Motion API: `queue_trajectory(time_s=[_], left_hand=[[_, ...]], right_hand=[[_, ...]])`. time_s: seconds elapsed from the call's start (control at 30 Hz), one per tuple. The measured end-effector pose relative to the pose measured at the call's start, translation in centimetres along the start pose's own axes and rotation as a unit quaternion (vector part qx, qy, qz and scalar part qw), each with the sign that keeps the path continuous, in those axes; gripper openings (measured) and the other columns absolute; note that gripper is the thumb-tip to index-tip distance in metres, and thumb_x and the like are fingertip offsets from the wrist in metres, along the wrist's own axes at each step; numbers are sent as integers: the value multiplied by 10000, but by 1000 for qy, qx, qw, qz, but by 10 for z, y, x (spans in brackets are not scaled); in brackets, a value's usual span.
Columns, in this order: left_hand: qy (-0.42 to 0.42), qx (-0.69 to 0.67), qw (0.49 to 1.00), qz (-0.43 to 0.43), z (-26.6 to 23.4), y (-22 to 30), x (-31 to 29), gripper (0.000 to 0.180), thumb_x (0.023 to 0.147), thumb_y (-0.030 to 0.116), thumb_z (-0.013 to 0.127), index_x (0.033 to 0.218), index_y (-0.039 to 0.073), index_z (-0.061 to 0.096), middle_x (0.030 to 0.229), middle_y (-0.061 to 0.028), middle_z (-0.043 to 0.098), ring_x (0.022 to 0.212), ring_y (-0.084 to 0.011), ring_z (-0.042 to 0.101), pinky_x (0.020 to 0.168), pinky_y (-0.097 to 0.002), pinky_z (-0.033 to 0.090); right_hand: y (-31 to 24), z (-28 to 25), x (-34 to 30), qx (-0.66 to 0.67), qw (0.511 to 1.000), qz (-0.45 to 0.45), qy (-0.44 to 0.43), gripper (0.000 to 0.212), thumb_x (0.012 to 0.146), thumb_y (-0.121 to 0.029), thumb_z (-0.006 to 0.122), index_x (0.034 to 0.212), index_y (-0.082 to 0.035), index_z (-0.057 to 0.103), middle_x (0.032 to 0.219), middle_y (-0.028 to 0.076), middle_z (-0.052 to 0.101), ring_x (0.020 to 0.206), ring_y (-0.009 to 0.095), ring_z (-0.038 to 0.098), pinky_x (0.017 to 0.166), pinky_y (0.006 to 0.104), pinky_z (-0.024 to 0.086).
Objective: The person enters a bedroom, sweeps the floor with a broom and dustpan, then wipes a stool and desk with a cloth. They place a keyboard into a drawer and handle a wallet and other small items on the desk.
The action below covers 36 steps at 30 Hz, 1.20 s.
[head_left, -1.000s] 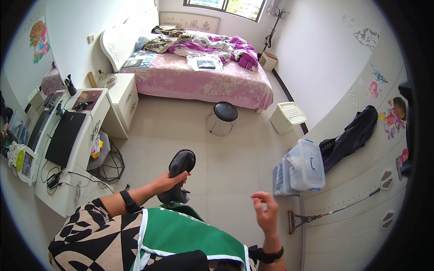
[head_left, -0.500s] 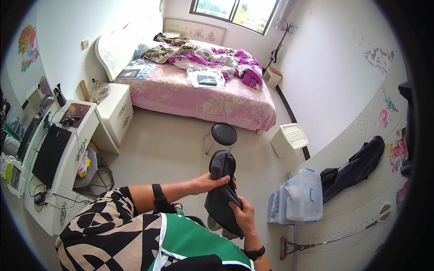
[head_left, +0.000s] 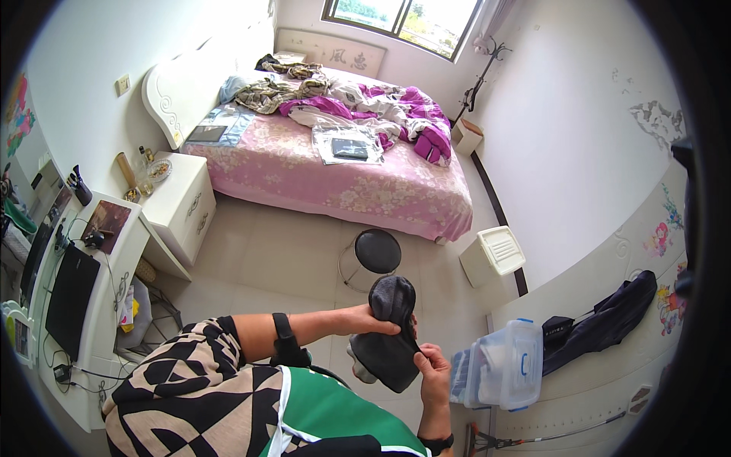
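Both my hands hold a soft black item [head_left: 387, 358] in front of my body; its rounded upper end has a dark grey, cloth-like face [head_left: 392, 298]. It may be a cap or a slipper, but I cannot tell which. My left hand [head_left: 371, 320] is wrapped round the narrow part below that rounded end, thumb lying across it. At the item's right edge, my right hand [head_left: 434, 369] pinches the black material between thumb and fingers. A small greyish shape [head_left: 361, 365] shows behind its lower left; what it is stays unclear.
A black-topped round stool [head_left: 378, 251] stands just beyond my hands, before the pink-covered bed [head_left: 335, 183]. At right are clear plastic boxes [head_left: 506, 365], a white lidded bin [head_left: 495, 255] and a mop [head_left: 525, 440]. A white desk [head_left: 99, 305] and nightstand [head_left: 179, 198] line the left.
My right hand has shifted from gripping the item's middle to pinching its right edge. The item's lower part has swung left and looks broader. The view has also shifted slightly.
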<state>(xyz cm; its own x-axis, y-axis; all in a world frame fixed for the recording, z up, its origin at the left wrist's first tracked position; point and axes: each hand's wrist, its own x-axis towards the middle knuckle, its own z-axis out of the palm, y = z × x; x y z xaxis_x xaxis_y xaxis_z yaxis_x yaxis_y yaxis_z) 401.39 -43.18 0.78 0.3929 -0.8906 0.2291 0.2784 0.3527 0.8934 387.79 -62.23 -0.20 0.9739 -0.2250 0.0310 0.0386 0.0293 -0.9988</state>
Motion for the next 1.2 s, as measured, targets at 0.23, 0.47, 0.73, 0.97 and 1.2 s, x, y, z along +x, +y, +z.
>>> queue_trajectory(time_s=[0.23,0.47,0.73,0.97,1.2], left_hand=[[193,50,975,-94,-26,-3,3,445,767,230,681,1131,13,547,1068,-54,584,996,-164,531,892,-313,418],[156,173,966,-113,-41,21,-6,425,765,233,673,1114,30,540,989,-33,590,916,-120,536,831,-279,431],[189,110,975,-39,-31,21,-24,344,767,218,645,1034,22,551,905,-39,587,836,-115,547,783,-267,446],[376,-8,926,2,-63,22,-106,266,833,265,595,1012,73,553,836,0,549,753,-88,520,659,-254,463],[395,-47,917,-25,-46,32,-113,526,867,432,528,1260,96,433,1135,-44,521,1004,-128,508,849,-291,425]], right_hand=[[-1,-28,52,131,987,-37,87,165,879,-187,568,843,-29,599,800,20,606,718,91,548,694,226,433],[-27,-77,74,-23,978,-97,182,221,910,-246,518,774,-72,517,714,-36,498,657,53,446,595,183,377],[-54,-105,106,16,978,-73,194,384,880,-352,536,1033,-1,542,923,110,586,795,214,603,726,328,515],[-69,-148,130,185,953,12,242,406,890,-323,511,1137,-2,519,1063,131,566,926,261,578,836,362,469],[-27,-135,134,84,986,4,142,396,887,-305,522,1144,-3,516,1044,126,569,892,252,582,817,360,472]])
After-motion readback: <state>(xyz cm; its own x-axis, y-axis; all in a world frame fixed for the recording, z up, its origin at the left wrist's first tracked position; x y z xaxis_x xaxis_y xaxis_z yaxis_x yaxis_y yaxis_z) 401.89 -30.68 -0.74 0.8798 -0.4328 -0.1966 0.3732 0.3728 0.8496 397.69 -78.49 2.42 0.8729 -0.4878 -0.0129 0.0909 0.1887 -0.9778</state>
